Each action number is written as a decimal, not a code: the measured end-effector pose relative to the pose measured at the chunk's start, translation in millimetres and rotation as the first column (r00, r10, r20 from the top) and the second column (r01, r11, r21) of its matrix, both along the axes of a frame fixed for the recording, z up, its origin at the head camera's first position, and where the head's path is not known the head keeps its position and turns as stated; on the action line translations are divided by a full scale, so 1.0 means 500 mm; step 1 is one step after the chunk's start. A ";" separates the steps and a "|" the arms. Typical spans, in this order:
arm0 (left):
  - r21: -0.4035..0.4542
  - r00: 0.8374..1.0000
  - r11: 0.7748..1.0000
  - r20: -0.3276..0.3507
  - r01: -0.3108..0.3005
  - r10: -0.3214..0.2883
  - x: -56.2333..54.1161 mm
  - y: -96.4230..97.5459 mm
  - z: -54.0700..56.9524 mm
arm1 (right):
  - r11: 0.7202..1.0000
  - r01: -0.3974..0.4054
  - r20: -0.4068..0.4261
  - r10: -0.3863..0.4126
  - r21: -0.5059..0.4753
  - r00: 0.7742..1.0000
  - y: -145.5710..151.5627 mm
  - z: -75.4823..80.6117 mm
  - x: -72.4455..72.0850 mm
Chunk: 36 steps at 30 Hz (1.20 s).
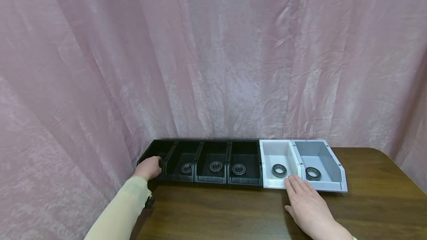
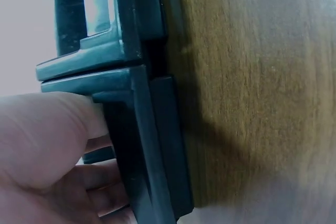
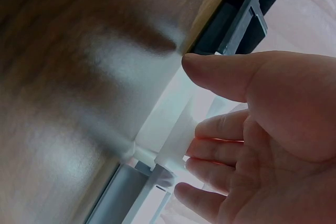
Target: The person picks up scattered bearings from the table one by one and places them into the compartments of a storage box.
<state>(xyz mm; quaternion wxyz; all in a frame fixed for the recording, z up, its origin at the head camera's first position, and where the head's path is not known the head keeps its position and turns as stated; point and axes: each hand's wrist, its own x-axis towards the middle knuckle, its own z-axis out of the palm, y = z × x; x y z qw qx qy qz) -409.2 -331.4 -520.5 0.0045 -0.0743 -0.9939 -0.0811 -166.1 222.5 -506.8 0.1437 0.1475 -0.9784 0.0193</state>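
Observation:
My left hand (image 1: pixel 149 167) reaches over the front of the leftmost black bin (image 1: pixel 162 146). Its fingers (image 2: pixel 102 184) dip inside, with the thumb close to the front wall; I cannot tell whether they hold anything. The three other black bins each contain a ball bearing: one bearing (image 1: pixel 186 168), a second bearing (image 1: pixel 215 166) and a third bearing (image 1: pixel 238 169). With fingers extended, my right hand (image 1: pixel 310 205) lies palm down at the front rims of the white bin (image 1: pixel 275 147) and the grey bin (image 1: pixel 311 147). A darker bearing (image 1: pixel 279 170) lies in the white bin, another bearing (image 1: pixel 313 173) in the grey one.
The bins stand side by side in one row on a brown wooden table (image 1: pixel 217 210). Right behind them hangs a pink curtain (image 1: pixel 213 55), which also closes off the left side. The table's rounded corner (image 1: pixel 375 153) is at the back right.

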 end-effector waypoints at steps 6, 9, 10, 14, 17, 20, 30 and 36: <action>0.037 0.994 0.999 -0.111 -0.019 0.023 0.083 0.057 0.079 | 1.000 0.008 -0.023 -0.008 0.002 1.000 0.006 0.002 -0.001; 0.050 0.988 0.998 -0.149 -0.024 0.032 0.112 0.084 0.107 | 1.000 0.015 -0.024 -0.015 0.000 1.000 0.011 0.003 -0.001; 0.045 0.987 0.999 -0.159 -0.024 0.030 0.116 0.090 0.109 | 1.000 0.017 -0.019 -0.017 -0.001 1.000 0.012 0.003 -0.001; 0.031 0.981 0.999 -0.193 -0.020 0.025 0.126 0.107 0.108 | 1.000 0.021 0.002 -0.021 -0.004 1.000 0.014 0.001 0.001; 0.035 0.969 0.999 -0.247 -0.009 0.018 0.129 0.115 0.103 | 1.000 0.019 -0.002 -0.019 -0.003 1.000 0.016 -0.001 0.001; 0.031 0.942 0.999 -0.337 0.017 -0.005 0.134 0.124 0.103 | 1.000 0.015 -0.018 -0.015 -0.004 1.000 0.017 -0.003 0.001; 0.004 0.866 0.998 -0.496 0.069 -0.059 0.169 0.196 0.118 | 1.000 0.014 -0.021 -0.014 -0.010 1.000 0.023 -0.003 0.001; -0.041 0.853 0.992 -0.507 0.117 -0.121 0.193 0.247 0.119 | 0.999 0.021 -0.032 -0.021 -0.029 0.999 0.027 -0.006 0.003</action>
